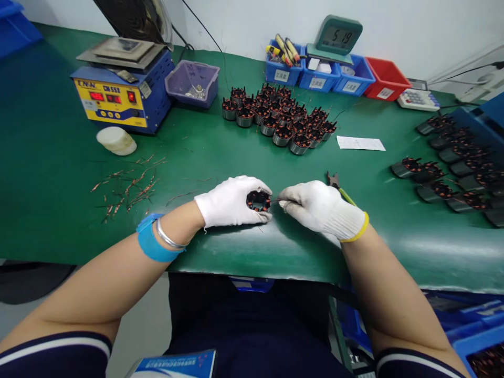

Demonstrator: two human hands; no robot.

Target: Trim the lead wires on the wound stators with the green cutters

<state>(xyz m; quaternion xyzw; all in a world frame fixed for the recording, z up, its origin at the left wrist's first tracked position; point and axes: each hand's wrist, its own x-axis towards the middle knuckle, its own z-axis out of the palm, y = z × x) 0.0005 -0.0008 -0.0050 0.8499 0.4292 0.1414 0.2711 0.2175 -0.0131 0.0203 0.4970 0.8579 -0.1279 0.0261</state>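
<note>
In a white glove, my left hand [236,202] is wrapped round a motor stator [259,201], a black ring with copper windings, just above the green bench. To its right my right hand [311,205], gloved in white with a yellow cuff, pinches a thin wire [275,201] that runs toward the stator's right side. Green-handled cutting pliers [334,181] lie behind the right hand, partly covered by it. Clipped copper wire ends [132,189] are scattered on the bench left of my left hand.
A cluster of stators [281,118] stands at the back middle, with more stators [444,189] at the right. A soldering unit [118,100], a purple tray [191,84], a white round lump [116,140], blue bins [318,83], a red bin [386,79] and a paper strip [361,143] surround the work area.
</note>
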